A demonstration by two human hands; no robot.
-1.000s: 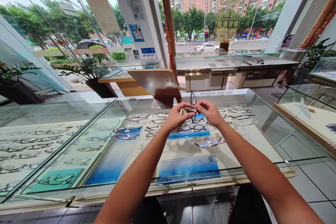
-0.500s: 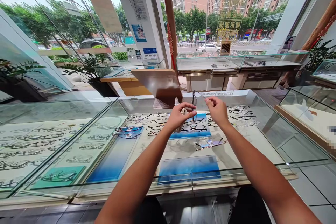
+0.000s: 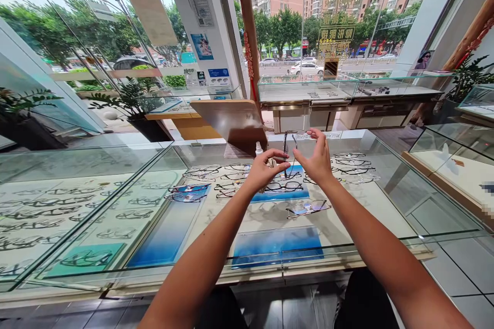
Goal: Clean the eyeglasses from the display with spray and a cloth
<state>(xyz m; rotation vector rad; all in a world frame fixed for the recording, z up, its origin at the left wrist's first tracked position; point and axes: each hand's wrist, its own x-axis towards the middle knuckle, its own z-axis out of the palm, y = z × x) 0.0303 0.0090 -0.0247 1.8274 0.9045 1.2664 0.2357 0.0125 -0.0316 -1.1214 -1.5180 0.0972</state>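
My left hand (image 3: 266,168) pinches a pair of eyeglasses (image 3: 286,148) upright above the glass display counter, thumb and fingers at the rim. My right hand (image 3: 317,160) is open just right of the frame, its thumb and fingers apart. The thumb is close to one temple arm; whether it touches cannot be made out. Below my hands, black-rimmed glasses (image 3: 284,186) lie over a blue panel. Another thin-framed pair (image 3: 309,209) lies nearer to me. A white spray bottle (image 3: 259,149) stands behind my left hand, partly hidden by it.
Several glasses (image 3: 355,163) lie in rows at the right, and more (image 3: 189,194) at the left. A tilted mirror with a wooden edge (image 3: 231,119) stands behind the counter. The glass counter's front edge (image 3: 281,262) runs before my knees. Another showcase (image 3: 459,151) is at the right.
My right hand has gone from a pinch at the end of the temple arm to spread fingers, a little to the left. My left hand keeps its hold on the eyeglasses.
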